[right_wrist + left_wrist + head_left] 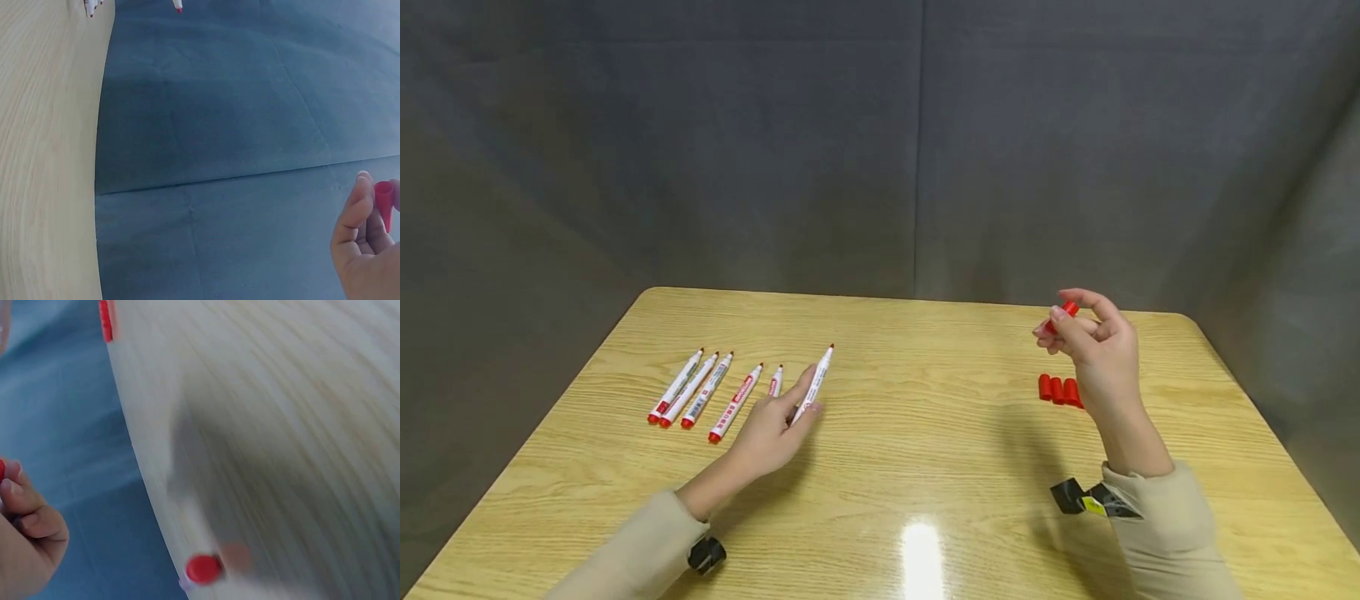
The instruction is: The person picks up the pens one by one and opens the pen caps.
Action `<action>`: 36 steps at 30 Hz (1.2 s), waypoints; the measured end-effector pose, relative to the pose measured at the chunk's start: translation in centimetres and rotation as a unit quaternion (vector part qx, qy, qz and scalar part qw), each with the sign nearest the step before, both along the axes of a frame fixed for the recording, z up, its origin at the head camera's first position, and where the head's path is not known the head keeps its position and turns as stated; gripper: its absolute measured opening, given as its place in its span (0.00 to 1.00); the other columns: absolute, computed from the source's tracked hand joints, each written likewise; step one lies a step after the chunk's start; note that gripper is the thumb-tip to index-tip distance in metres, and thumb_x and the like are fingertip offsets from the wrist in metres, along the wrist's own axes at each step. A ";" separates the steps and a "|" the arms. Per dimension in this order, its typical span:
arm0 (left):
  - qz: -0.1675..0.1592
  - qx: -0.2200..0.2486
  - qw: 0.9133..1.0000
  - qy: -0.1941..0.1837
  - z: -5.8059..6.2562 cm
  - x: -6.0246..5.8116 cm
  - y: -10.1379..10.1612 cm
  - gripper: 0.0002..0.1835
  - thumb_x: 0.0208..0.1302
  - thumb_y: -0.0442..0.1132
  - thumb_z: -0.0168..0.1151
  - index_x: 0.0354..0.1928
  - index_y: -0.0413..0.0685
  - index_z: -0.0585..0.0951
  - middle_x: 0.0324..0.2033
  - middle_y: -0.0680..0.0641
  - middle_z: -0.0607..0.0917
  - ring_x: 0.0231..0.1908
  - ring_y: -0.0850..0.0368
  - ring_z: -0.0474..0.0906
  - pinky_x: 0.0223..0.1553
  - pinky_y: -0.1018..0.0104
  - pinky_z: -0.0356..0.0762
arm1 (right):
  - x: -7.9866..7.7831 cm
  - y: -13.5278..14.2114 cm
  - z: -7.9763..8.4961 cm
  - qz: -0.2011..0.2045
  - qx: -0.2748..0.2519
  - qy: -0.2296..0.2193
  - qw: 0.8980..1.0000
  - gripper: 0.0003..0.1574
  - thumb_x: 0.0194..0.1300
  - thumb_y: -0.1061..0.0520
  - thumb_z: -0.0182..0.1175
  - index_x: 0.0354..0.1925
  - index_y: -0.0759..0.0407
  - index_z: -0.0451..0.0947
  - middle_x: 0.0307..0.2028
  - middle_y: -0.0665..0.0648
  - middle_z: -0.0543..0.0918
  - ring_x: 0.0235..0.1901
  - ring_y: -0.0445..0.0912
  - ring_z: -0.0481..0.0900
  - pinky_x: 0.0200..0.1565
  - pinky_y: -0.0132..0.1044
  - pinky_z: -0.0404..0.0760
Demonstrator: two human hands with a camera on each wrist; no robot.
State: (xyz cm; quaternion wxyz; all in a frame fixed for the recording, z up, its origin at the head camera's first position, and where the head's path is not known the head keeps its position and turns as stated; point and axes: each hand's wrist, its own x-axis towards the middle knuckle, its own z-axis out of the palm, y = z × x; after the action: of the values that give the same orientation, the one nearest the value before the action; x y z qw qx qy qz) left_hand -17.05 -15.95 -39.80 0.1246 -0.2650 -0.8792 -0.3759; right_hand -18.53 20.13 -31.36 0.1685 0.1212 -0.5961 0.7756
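In the head view my left hand (773, 433) pinches an uncapped white marker (820, 372) above the table, its red tip tilted up and to the right. The marker's lower end is hidden by the hand. On the right side, my raised right hand (1105, 354) pinches a red cap (1070, 308) between thumb and fingers. The cap's open end shows in the right wrist view, where the red cap (384, 187) sits between the fingertips. Below and beside this hand, red caps (1057, 390) lie in a row on the table, partly covered by it.
Several uncapped white markers (735, 403) with red tips lie slanted on the wooden table (910, 433), left of and partly behind the left hand. Dark grey cloth (775, 167) hangs behind the table and at both sides.
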 end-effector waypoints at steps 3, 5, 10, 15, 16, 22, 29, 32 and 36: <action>0.017 -0.010 1.000 0.011 0.0 0.0 -1.1 0.26 0.64 0.33 0.53 0.63 0.30 0.62 0.06 0.63 0.55 0.08 0.74 0.45 0.09 0.76 0.47 | 0.1 0.1 -0.1 -0.001 -0.009 -0.001 1.000 0.10 0.61 0.67 0.56 0.43 0.63 0.71 0.21 0.53 0.82 0.22 0.43 0.80 0.27 0.29 0.76; 0.032 -0.023 0.999 0.025 0.0 0.0 -1.8 0.26 0.64 0.33 0.53 0.62 0.30 0.63 0.07 0.63 0.55 0.08 0.75 0.45 0.09 0.76 0.48 | 0.1 0.2 -0.2 0.001 -0.017 -0.003 1.000 0.10 0.61 0.67 0.56 0.43 0.63 0.71 0.21 0.54 0.82 0.22 0.43 0.80 0.27 0.28 0.76; 0.069 -0.064 0.994 0.053 0.0 -0.3 -4.2 0.25 0.64 0.34 0.52 0.61 0.30 0.65 0.06 0.63 0.55 0.08 0.75 0.44 0.09 0.75 0.48 | 0.3 0.5 -0.4 0.005 -0.022 -0.009 1.000 0.10 0.61 0.67 0.55 0.42 0.62 0.70 0.22 0.54 0.82 0.22 0.43 0.80 0.26 0.28 0.76; 0.106 -0.123 0.984 0.070 -0.3 -1.3 -6.6 0.24 0.65 0.37 0.52 0.60 0.30 0.67 0.06 0.61 0.55 0.09 0.71 0.45 0.10 0.72 0.48 | 0.4 0.7 -0.6 0.004 -0.018 -0.014 1.000 0.10 0.61 0.67 0.56 0.42 0.62 0.69 0.22 0.53 0.83 0.22 0.43 0.80 0.26 0.28 0.76; 0.115 -0.141 0.981 0.071 -0.3 -1.5 -7.0 0.24 0.65 0.37 0.52 0.60 0.30 0.67 0.06 0.60 0.55 0.09 0.69 0.45 0.10 0.71 0.48 | 0.4 0.7 -0.6 0.005 -0.018 -0.016 1.000 0.10 0.61 0.67 0.56 0.42 0.62 0.69 0.22 0.53 0.83 0.22 0.43 0.80 0.25 0.28 0.76; 0.142 -0.236 0.961 0.033 -0.8 -2.6 -8.9 0.26 0.66 0.40 0.50 0.62 0.31 0.64 0.05 0.54 0.59 0.08 0.63 0.51 0.10 0.68 0.51 | 0.5 1.0 -0.8 0.005 -0.013 -0.023 1.000 0.09 0.62 0.67 0.55 0.42 0.62 0.68 0.21 0.53 0.83 0.22 0.42 0.80 0.25 0.28 0.76; 0.140 -0.295 0.945 -0.006 -1.8 -3.6 -10.4 0.27 0.67 0.41 0.47 0.63 0.30 0.62 0.06 0.53 0.62 0.08 0.63 0.53 0.10 0.68 0.52 | 0.7 1.2 -0.8 0.011 -0.020 -0.023 0.999 0.10 0.61 0.68 0.55 0.42 0.63 0.68 0.22 0.53 0.83 0.22 0.43 0.81 0.26 0.28 0.77; 0.138 -0.307 0.941 -0.014 -2.0 -3.8 -10.6 0.27 0.67 0.41 0.47 0.62 0.30 0.62 0.06 0.53 0.62 0.09 0.62 0.54 0.11 0.67 0.53 | 0.8 1.3 -0.8 0.011 -0.024 -0.026 0.999 0.10 0.61 0.67 0.56 0.41 0.62 0.68 0.22 0.53 0.83 0.22 0.43 0.81 0.26 0.28 0.77; 0.141 -0.331 0.933 -0.028 -2.1 -4.0 -10.7 0.27 0.68 0.42 0.46 0.63 0.31 0.62 0.08 0.52 0.63 0.10 0.59 0.57 0.12 0.66 0.54 | 0.8 1.5 -0.8 0.006 -0.021 -0.029 0.999 0.10 0.61 0.67 0.56 0.42 0.62 0.68 0.22 0.53 0.83 0.22 0.43 0.81 0.26 0.28 0.77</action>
State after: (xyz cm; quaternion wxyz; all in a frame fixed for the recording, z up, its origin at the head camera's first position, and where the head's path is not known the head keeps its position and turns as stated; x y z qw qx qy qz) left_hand -21.09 -26.69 -41.86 0.0572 -0.1543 -0.9851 -0.0495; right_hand -17.75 21.63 -32.13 0.1491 0.0990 -0.5835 0.7921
